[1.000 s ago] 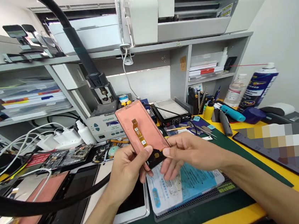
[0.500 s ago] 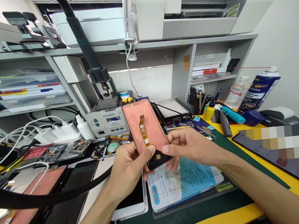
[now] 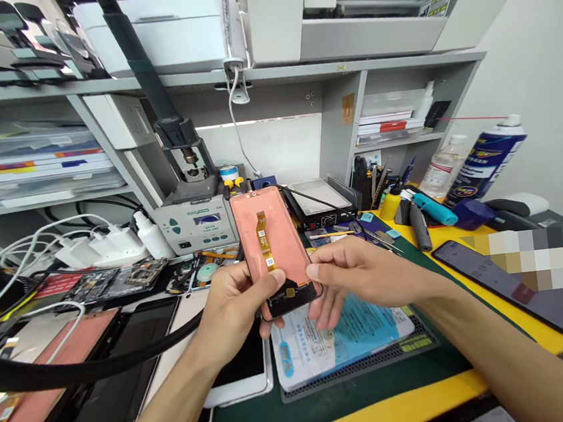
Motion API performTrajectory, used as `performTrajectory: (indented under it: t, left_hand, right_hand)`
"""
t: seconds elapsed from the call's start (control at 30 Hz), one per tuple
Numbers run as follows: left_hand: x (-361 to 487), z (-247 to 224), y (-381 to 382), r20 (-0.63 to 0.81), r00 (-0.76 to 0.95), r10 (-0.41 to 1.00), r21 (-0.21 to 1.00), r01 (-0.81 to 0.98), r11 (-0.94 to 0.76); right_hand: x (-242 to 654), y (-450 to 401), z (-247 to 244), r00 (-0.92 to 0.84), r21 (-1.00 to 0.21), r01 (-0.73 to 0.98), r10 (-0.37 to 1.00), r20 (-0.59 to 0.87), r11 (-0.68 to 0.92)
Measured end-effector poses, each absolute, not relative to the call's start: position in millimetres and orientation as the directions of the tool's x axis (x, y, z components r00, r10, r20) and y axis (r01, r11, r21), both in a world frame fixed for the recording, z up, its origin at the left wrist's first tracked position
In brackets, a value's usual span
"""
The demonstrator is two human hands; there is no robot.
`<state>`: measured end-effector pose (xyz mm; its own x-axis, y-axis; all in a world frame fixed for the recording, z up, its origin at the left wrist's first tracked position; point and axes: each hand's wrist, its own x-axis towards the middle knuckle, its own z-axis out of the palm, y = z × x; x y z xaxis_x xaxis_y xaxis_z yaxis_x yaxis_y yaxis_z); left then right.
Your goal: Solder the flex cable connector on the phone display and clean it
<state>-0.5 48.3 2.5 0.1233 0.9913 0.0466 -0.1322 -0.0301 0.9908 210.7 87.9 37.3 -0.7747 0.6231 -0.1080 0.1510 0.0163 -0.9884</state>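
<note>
A phone screen (image 3: 284,237) with a copper-coloured back is held up over the bench, tilted, its black lower end toward me. A gold flex cable (image 3: 264,240) lies along its back. My left hand (image 3: 237,296) grips the lower left edge, thumb on the back and fingers underneath. My right hand (image 3: 353,274) pinches the lower right edge between thumb and forefinger, its other fingers curled below. Beneath the hands lies a blue-and-white packet (image 3: 346,345) on a dark perforated pad (image 3: 412,352).
Phones and screens, including a white-framed one (image 3: 243,376), lie at left under a black hose (image 3: 101,369). Behind stand a grey control station (image 3: 197,223) and a small flat heating plate (image 3: 320,200). A dark phone (image 3: 500,285), spray can (image 3: 487,159) and clear bottle (image 3: 448,166) are at right.
The view has shifted slightly. My right fingers have uncurled a little below the screen, and the right thumb has moved to the screen's edge. Both hands keep hold of it.
</note>
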Motion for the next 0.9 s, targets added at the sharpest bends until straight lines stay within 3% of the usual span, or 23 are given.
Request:
performTrajectory:
  t: [0.2,0.4,0.63,0.9]
  left_hand:
    - [0.2,6.0,47.4,0.065,0.14,0.988,0.991,-0.122,-0.048]
    - [-0.4,3.4,48.3,0.074,0.139,0.987,0.989,-0.137,-0.055]
    - [1.1,1.6,48.4,0.068,0.175,0.982,0.991,-0.122,-0.047]
    - [0.0,2.2,48.5,0.131,0.191,0.973,0.987,-0.123,-0.108]
  right_hand:
    - [209.7,88.3,39.0,-0.752,-0.991,0.134,0.648,-0.12,-0.027]
    - [203.6,86.1,32.6,-0.725,-0.989,0.142,0.684,-0.077,0.039]
    - [206.1,81.9,37.1,-0.75,-0.982,0.188,0.649,-0.128,0.024]
    - [207.4,83.5,35.1,-0.749,-0.99,0.136,0.658,-0.085,0.027]
